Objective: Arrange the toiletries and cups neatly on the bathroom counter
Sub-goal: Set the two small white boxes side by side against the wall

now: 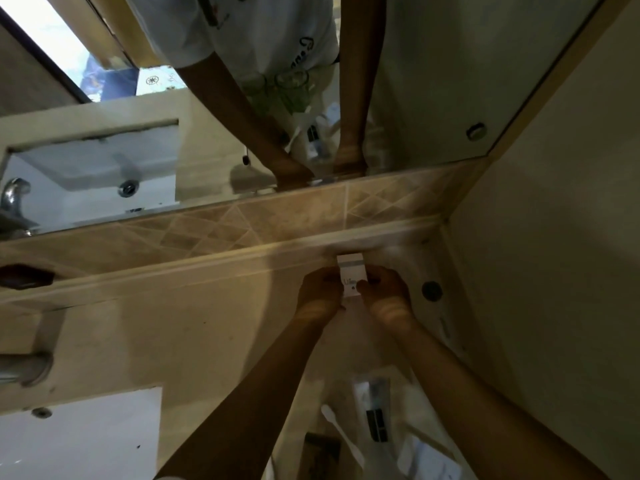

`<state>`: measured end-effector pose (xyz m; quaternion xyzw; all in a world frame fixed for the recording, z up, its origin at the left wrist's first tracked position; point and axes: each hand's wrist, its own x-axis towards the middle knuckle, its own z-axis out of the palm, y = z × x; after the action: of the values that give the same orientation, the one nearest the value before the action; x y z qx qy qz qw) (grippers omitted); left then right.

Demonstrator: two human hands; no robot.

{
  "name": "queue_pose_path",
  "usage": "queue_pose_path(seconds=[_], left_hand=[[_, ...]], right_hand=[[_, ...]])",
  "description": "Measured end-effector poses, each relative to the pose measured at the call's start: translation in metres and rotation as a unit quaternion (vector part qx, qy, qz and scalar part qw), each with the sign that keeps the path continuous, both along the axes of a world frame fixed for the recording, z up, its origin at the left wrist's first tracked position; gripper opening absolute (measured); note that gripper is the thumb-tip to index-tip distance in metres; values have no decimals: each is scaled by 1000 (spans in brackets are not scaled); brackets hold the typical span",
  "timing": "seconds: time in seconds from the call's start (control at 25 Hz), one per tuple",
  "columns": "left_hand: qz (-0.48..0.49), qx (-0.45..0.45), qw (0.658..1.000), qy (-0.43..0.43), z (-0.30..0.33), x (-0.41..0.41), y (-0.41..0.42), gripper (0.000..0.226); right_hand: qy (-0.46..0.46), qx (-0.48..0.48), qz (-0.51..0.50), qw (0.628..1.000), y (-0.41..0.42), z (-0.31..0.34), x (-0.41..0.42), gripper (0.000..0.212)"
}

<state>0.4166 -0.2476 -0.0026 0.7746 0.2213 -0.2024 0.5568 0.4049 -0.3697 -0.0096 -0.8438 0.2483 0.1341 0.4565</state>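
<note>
A small white box (351,274) with a grey band near its far end stands against the raised ledge at the back of the bathroom counter (214,327), its long axis running away from the person toward the mirror (433,81). Both hands clamp it from the sides: the left hand (320,292) curls round the box's left edge, and the right hand (384,292) pinches its right edge, thumb over the printed near face. The box sits between the two grips, its banded end clear of the fingers. Just right of the box a dark round disc (432,291) lies on the counter. Nearer the person than the box lie a white toothbrush (341,434) and a clear sachet (375,410) with dark print. Well left of the box are the sink (79,441) and the tap (14,195).
</note>
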Motion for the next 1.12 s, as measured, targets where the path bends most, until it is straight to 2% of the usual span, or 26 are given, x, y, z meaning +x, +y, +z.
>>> queue_pose_path(seconds=[0.24,0.36,0.44,0.52,0.64,0.76,0.84,0.88,0.96,1.04,1.12], left_hand=[[-10,7,1000,4,-5,1,1,29],[-20,26,999,-11,-7,-2,3,24],[-31,50,998,-21,-5,-8,6,31],[-40,92,994,-36,-2,-25,11,38],[-92,128,986,-55,7,-63,17,20],[-192,18,981,32,22,-102,14,14],[-251,-68,956,132,33,-124,8,14],[-284,-84,940,168,35,-135,5,15],[-306,-106,921,219,37,-152,-3,18],[-278,-135,911,274,37,-165,-12,29],[-266,-132,915,272,37,-174,-22,32]], right_hand=[[0,-9,12,1000,0,-1,2,28],[4,3,13,1000,0,0,0,31],[-30,-10,-2,999,0,3,-10,37],[-69,23,-41,997,-6,11,-32,42],[-36,29,-38,998,-30,25,-80,31],[-12,0,28,1000,-56,32,-139,18],[13,-28,75,997,-67,33,-180,19],[21,-54,103,993,-71,31,-200,20],[30,-89,141,985,-76,27,-235,28],[50,-111,158,980,-78,23,-259,44],[67,-136,167,974,-76,19,-272,59]])
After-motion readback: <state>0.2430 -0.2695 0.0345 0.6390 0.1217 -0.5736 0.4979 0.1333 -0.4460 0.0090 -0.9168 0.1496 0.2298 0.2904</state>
